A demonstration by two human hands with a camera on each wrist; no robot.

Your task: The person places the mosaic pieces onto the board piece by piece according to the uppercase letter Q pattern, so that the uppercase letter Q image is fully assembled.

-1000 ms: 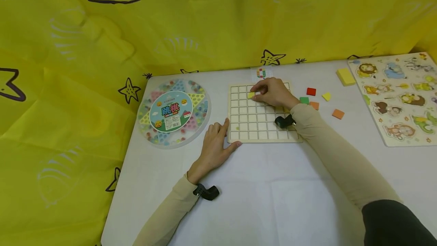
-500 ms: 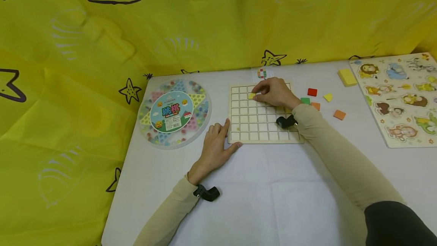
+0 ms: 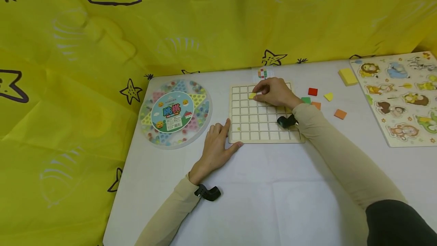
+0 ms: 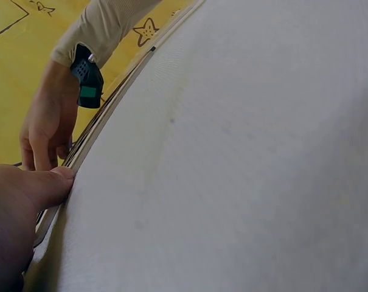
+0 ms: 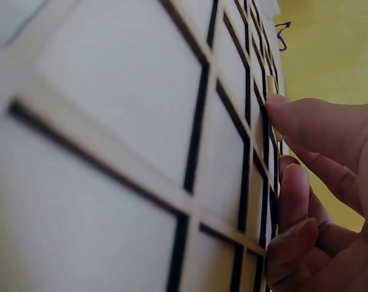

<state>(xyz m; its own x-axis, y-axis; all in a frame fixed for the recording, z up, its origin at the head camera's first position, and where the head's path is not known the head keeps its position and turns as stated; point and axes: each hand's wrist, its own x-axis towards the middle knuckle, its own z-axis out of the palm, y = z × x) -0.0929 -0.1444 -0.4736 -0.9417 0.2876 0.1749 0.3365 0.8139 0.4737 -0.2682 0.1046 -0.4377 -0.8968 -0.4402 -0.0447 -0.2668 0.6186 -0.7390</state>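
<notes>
A light wooden grid board (image 3: 244, 136) lies flat on the white table. Near its back edge my right hand (image 3: 274, 92) pinches a small yellow square piece (image 3: 252, 96) between thumb and fingers, at one of the cells. The right wrist view shows the piece (image 5: 270, 85) edge-on beside the thumb, low at the grid (image 5: 199, 204). My left hand (image 3: 215, 149) rests at the board's front left corner, its thumb on the front edge and its index finger along the left side. In the left wrist view the thumb (image 4: 53, 185) touches the board's edge.
Right of the board lie a red piece (image 3: 312, 92), a green piece (image 3: 305, 100), two orange pieces (image 3: 340, 114), a yellow piece (image 3: 328, 96) and a yellow block (image 3: 348, 76). An animal puzzle board (image 3: 385, 105) is far right, a round game box (image 3: 201, 134) left, a pattern card (image 3: 262, 73) behind.
</notes>
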